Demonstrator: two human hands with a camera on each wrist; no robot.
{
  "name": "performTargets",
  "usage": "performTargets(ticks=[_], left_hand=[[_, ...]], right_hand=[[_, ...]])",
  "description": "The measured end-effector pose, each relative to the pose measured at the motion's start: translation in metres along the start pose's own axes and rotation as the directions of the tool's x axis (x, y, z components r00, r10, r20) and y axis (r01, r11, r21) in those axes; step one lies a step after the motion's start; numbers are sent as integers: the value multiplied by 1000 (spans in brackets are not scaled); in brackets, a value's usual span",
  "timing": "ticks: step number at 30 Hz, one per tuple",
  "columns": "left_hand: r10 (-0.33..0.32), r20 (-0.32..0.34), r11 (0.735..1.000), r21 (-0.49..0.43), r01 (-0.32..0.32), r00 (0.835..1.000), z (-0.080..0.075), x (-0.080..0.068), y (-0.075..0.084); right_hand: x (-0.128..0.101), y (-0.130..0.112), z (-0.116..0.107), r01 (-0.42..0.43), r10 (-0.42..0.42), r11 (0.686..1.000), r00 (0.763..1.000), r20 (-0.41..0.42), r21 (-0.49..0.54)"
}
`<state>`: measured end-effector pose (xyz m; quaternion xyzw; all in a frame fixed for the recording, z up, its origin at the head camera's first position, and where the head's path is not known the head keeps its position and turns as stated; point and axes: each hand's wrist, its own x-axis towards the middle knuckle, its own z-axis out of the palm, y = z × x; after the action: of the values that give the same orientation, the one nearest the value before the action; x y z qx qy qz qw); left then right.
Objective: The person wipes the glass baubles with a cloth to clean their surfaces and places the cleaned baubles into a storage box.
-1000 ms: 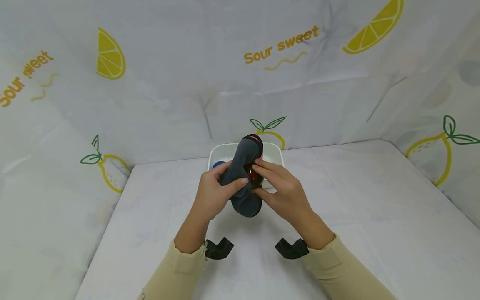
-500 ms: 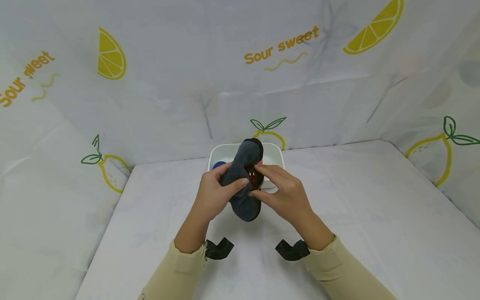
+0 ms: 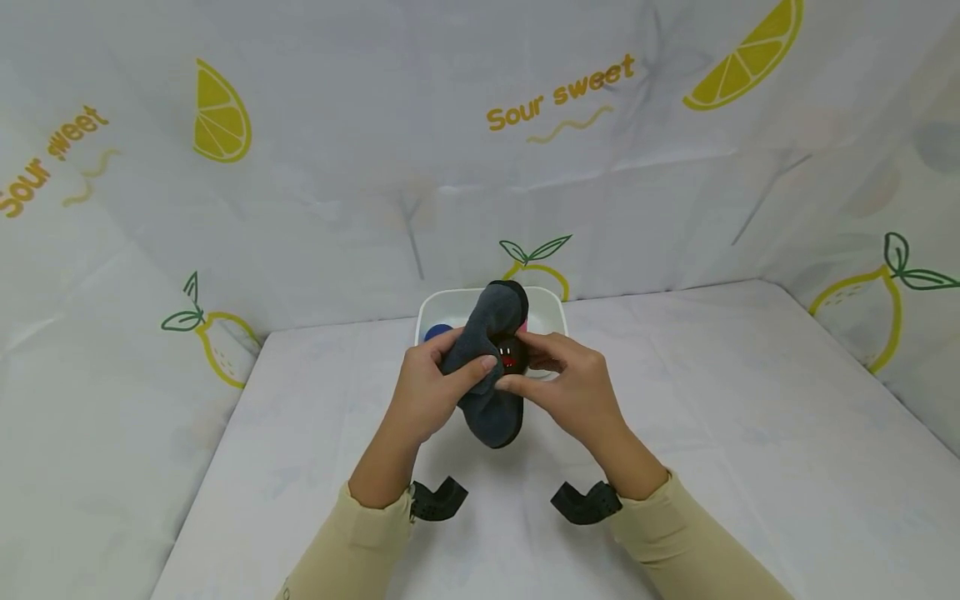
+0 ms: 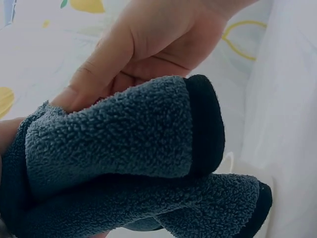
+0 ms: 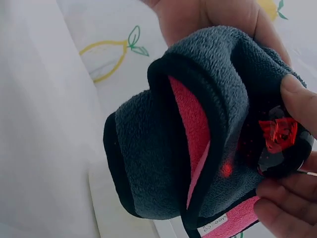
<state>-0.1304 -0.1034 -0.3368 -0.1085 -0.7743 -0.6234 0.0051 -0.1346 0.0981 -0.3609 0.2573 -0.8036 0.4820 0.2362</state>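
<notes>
My left hand (image 3: 431,383) grips a folded fleecy cloth (image 3: 495,312), dark grey-blue with black edging, its thumb pressing on the front. The pink inner side (image 5: 190,119) of the cloth shows in the right wrist view. Against the cloth is a small glossy dark round object (image 3: 513,354) with red glints; its kind cannot be made out. My right hand (image 3: 570,379) pinches this object from the right, thumb low on it and fingers around its far side. In the left wrist view the cloth (image 4: 124,134) hides the object.
Behind the hands, a white tub (image 3: 555,312) stands near the table's back edge, partly covered by the cloth. A blue round thing (image 3: 437,332) lies inside at the left. White sheeting with lemon prints (image 3: 222,111) hangs at the back and sides.
The cloth's upper end has dropped slightly. My right fingers have slid from the front of the dark object round to its far side, uncovering more of it. My left hand keeps its grip.
</notes>
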Motion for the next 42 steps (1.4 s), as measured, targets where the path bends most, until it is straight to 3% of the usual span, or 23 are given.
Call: performTargets(ticks=[3, 6, 12, 18, 28, 32, 39, 42], left_hand=[[3, 3, 1000, -4, -3, 1000, 0, 0, -1], [13, 9, 1000, -9, -13, 1000, 0, 0, -1], [37, 11, 999, -16, -37, 999, 0, 0, 0], [40, 8, 999, -5, -40, 999, 1, -1, -1], [41, 1, 999, 21, -41, 999, 7, 2, -8], [59, 2, 998, 15, -59, 998, 8, 3, -7], [81, -30, 997, 23, -80, 996, 11, 2, -8], [83, -35, 996, 19, -82, 996, 13, 1, -7]], right_hand=[[0, 0, -1, -159, 157, 984, 987, 31, 82], [1, -1, -2, -288, 282, 951, 957, 66, 111], [6, -3, -4, -418, 389, 882, 906, 165, 219], [7, -3, -5, -481, 413, 815, 873, 259, 322], [8, 0, -6, -561, 478, 789, 816, 325, 249], [8, -2, -7, -571, 491, 785, 810, 321, 241], [10, -7, -6, -626, 552, 730, 776, 305, 272], [7, -7, -5, -630, 559, 726, 775, 295, 277]])
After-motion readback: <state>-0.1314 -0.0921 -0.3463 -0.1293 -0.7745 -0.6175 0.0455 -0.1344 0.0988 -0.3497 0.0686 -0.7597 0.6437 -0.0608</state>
